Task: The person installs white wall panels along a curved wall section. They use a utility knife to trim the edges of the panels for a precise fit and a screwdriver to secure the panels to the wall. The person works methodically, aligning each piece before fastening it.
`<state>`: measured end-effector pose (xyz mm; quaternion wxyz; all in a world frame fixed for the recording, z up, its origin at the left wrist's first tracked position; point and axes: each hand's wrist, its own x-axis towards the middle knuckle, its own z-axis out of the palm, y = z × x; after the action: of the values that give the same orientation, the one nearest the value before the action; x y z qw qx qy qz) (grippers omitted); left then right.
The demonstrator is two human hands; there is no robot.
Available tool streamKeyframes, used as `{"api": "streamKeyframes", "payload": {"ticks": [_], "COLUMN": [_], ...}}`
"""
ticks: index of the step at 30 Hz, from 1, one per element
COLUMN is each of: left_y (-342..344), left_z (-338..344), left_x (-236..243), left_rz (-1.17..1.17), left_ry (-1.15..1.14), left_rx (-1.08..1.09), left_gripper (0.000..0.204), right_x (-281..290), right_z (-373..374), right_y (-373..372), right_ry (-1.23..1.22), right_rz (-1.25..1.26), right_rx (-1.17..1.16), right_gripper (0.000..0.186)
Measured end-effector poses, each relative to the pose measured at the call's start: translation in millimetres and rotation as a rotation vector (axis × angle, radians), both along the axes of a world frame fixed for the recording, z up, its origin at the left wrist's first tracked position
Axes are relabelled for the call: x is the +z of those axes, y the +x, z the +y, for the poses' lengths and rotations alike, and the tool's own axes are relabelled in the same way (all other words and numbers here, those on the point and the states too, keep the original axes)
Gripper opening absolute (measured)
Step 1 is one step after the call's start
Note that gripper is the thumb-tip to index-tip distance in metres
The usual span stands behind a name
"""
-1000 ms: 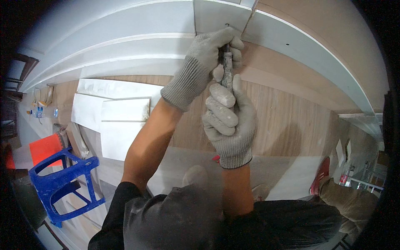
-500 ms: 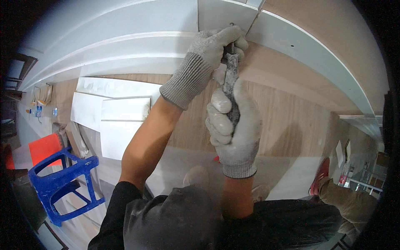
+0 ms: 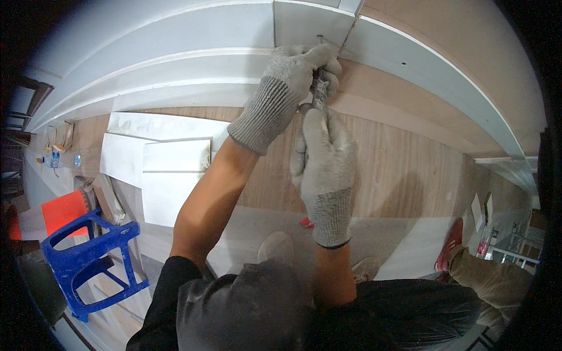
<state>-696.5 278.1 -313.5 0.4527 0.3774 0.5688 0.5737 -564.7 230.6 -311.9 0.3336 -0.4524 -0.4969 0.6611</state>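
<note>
My left hand, in a grey knitted glove, is closed around the upper end of a dusty, dark-handled hand tool, against the face of a white panel. Its fingers hide the tool's tip, so its exact kind is unclear. Directly below, my gloved right hand wraps the handle and covers most of it. Just above the left fingertips, a small dark screw or hole shows in the panel. A rounded edge of something pokes out beside the right hand's top.
White boards lie on the wood-look floor at left. Nearby stand a blue plastic stool and an orange-red object. A long white strip with a dark hole runs right. Another person's red shoe is at lower right.
My right hand has slid up the tool and turned, its back now facing up and covering the handle that showed before. The left hand stays in nearly the same place.
</note>
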Motion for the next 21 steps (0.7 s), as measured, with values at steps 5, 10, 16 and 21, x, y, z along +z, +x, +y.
{"api": "streamKeyframes", "payload": {"ticks": [5,10,16,21], "left_y": [3.7,5.6,1.9,0.0], "left_z": [1.4,-1.0,0.9,-1.3], "left_x": [-8.3,-10.1,-6.7,-2.6], "left_rz": [-0.300,0.249,0.163,0.247], "left_ry": [0.092,0.247,0.126,0.073], "left_rx": [-0.060,-0.026,-0.060,-0.064], "left_gripper": [0.031,0.034,0.029,0.030], "right_x": [-7.0,-35.1,8.6,-1.4], "right_z": [11.1,19.2,2.8,1.5], "right_y": [17.5,15.4,14.2,12.0], "right_ry": [-0.721,-0.762,-0.099,-0.174], "right_rz": [1.077,1.337,0.098,0.129], "right_rx": [0.143,0.344,0.005,0.026], "right_gripper": [0.042,0.044,0.037,0.039]}}
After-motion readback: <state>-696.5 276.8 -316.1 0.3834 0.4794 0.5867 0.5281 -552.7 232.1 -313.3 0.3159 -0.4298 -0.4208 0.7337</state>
